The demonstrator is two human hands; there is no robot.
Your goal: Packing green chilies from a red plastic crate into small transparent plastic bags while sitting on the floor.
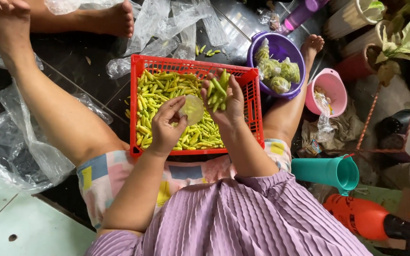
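A red plastic crate (255, 102) sits on the dark floor between my legs, filled with several small green and yellow chillies (160, 95). Over the crate my right hand (225, 102) is closed around a bunch of green chillies (218, 89), their tips sticking up past my fingers. My left hand (167, 125) pinches the mouth of a small clear plastic bag (193, 109) just beside the right hand, above the chillies in the crate.
A purple basin (281, 50) with several filled chilli bags stands at the back right, a pink bucket (330, 90) beside it. Clear plastic sheets (20, 142) lie at the left and back. A teal jug (333, 171), an orange sprayer (371, 220) and potted plants (395, 38) crowd the right. Another person's foot (117, 19) rests at the back.
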